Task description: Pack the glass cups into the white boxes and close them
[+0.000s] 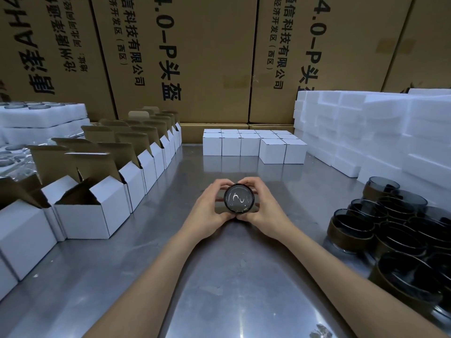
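Observation:
A dark glass cup (239, 198) sits at the middle of the steel table, its round end turned toward me. My left hand (211, 206) grips it from the left and my right hand (264, 205) grips it from the right, fingers curled round its sides. Open white boxes (97, 211) with brown flaps raised stand in rows along the left. Closed white boxes (253, 145) are grouped at the back centre. Several more dark glass cups (390, 228) with brown bands cluster at the right.
White foam blocks (380, 132) are stacked at the back right, and foam trays (41, 118) at the back left. Large printed cardboard cartons (207, 57) wall off the far side. The steel table (219, 289) shows bare metal in front of me.

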